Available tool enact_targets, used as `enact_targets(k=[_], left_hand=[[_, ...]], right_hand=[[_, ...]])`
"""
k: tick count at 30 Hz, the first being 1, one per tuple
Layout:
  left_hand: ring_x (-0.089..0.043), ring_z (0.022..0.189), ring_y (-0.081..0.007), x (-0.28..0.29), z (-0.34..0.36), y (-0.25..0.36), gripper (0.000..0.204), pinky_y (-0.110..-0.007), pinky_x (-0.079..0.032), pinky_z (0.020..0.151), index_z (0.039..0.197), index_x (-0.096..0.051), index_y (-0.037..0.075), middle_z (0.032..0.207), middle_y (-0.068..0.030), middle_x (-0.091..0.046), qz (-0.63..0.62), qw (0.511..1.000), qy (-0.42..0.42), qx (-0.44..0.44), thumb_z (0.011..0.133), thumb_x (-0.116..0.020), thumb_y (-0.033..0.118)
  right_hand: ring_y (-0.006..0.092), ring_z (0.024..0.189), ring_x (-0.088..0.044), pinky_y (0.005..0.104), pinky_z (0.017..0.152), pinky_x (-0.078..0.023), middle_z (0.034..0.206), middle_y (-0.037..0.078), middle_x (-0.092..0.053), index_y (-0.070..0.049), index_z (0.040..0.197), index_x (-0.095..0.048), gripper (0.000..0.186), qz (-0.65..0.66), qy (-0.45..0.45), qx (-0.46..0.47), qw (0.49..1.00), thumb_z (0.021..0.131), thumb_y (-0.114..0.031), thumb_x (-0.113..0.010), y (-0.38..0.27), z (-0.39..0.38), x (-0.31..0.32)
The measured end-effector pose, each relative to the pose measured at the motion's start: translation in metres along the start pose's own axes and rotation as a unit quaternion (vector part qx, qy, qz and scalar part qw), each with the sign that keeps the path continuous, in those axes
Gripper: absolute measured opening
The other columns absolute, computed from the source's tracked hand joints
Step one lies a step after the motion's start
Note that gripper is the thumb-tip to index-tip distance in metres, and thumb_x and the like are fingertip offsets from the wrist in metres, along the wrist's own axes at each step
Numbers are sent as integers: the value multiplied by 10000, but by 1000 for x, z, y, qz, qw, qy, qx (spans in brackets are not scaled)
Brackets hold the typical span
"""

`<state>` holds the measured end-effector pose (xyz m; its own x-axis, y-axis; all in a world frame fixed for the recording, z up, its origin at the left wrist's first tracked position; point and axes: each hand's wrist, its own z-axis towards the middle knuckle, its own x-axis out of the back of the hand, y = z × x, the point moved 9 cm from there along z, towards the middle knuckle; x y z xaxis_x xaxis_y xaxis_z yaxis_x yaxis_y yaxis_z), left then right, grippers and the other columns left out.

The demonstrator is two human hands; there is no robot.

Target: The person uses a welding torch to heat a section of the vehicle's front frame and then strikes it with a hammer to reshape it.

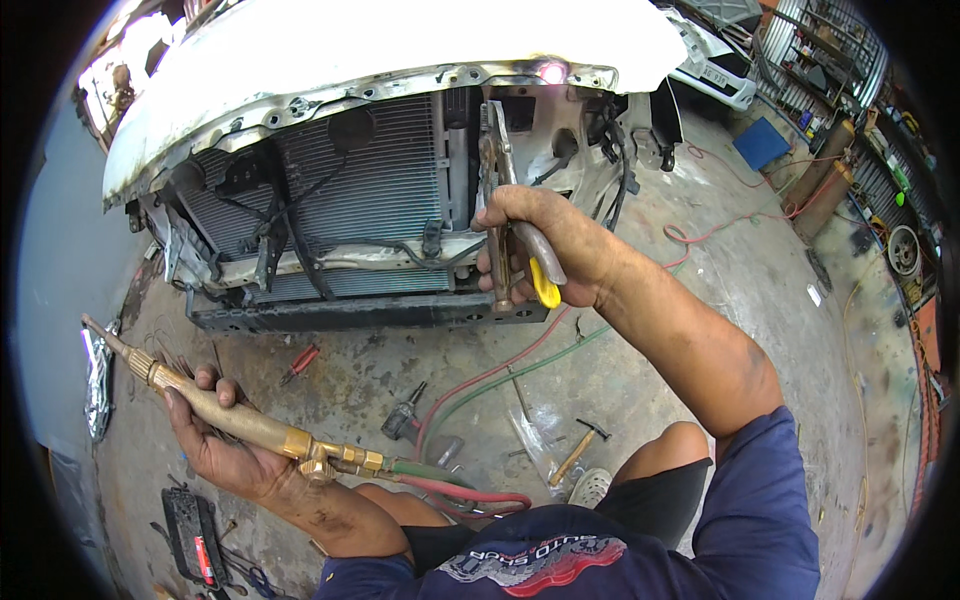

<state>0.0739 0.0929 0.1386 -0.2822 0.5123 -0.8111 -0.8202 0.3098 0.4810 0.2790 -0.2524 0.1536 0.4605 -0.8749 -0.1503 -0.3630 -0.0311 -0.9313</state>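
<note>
My left hand (225,450) is wrapped round a brass gas torch (240,418), its narrow tip pointing to the upper left. No flame shows at the tip. Red and green hoses run from its rear end toward my lap. Raised in front of the car, my right hand (560,235) grips worn metal pliers (497,150) with a yellow piece at the handle end. Their jaws point up, just below the edge of the white hood (400,40). A spot on that edge glows pinkish white, above and right of the jaws, with darkened metal around it.
Behind the pliers is the car's exposed radiator (370,180), above a dark lower crossbar (360,312). On the concrete floor lie a hammer (575,455), a power tool (403,415), red-handled pliers (300,362) and a black tray (190,530). Hoses (520,365) cross the floor.
</note>
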Motion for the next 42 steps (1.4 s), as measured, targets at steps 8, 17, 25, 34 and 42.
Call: enact_targets(k=[8, 17, 25, 34, 42], left_hand=[[-614, 1037, -217, 9, 4, -4, 436, -278, -562, 679, 1463, -465, -69, 1210, -163, -631, -9, 1000, -25, 14, 1121, -557, 183], [-611, 797, -177, 13, 7, -4, 326, -270, -577, 696, 1340, -528, -38, 1024, -169, -604, 10, 1000, 11, 10, 1135, -549, 215], [-610, 787, -178, 14, 9, -5, 322, -276, -586, 697, 1340, -495, -37, 1027, -168, -594, 11, 1000, 3, 15, 1134, -548, 204], [-607, 830, -180, 8, 9, -12, 361, -278, -570, 707, 1387, -502, -40, 1039, -165, -592, 2, 1000, -13, 28, 1126, -563, 204], [-606, 827, -180, 5, 7, -13, 389, -277, -569, 707, 1421, -501, -45, 1027, -167, -603, 4, 1000, 19, 8, 1126, -562, 202]], right_hand=[[284, 778, -721, 524, 684, -658, 889, 134, -678, -75, 1063, -652, 338, -10, 3, 12, 1000, 900, -362, -726, -18, 5, -12], [225, 759, -679, 444, 662, -637, 852, 74, -648, -58, 1100, -633, 342, -65, 8, 39, 997, 934, -352, -687, -28, 15, -18], [199, 718, -664, 424, 632, -620, 820, 57, -634, -45, 1081, -644, 303, -54, 46, 48, 996, 955, -320, -664, -32, 9, -12], [183, 676, -619, 396, 592, -564, 770, 69, -575, -27, 949, -604, 192, -175, 87, 117, 974, 915, -210, -652, -27, 42, 9], [166, 821, -641, 398, 726, -612, 934, 48, -605, -14, 1125, -591, 296, -79, 35, 74, 993, 904, -190, -679, -21, 26, 10]])
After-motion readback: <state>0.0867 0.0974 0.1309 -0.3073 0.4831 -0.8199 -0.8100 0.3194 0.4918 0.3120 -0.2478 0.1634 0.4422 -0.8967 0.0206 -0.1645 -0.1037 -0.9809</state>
